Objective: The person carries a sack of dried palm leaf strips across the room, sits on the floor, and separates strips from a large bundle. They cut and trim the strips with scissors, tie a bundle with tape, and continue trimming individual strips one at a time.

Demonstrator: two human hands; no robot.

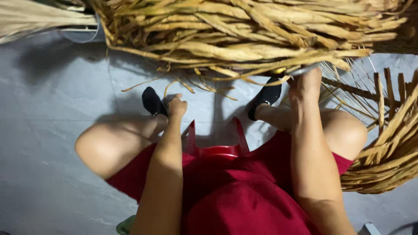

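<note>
Head view, looking straight down my feed: red garment fills the bottom, hem and torso cut off by the frame; a green scrap at the bottom edge I can't identify. Red plastic stool [217, 148] pokes out between the knees, mostly hidden. Left hand [175, 105] is curled shut low near the left foot, pinching a thin dry strand [167, 89]; strand is faint, hard to trace. Right hand [307, 85] is closed around the ends of dried reed stalks [244, 43]; fingers are buried under them, so exact grip is unclear. Black shoes partly covered by the arms. Floor [52, 130] is grey tile, grout lines visible, heavy shadows. Stalks are tan-yellow, flat, twisted, piled across the whole top of frame, running off both sides. Half-woven basket [387, 143] on the right, cut by the edge, thin spokes sticking up. Pale bundle at top left, blurred.
</note>
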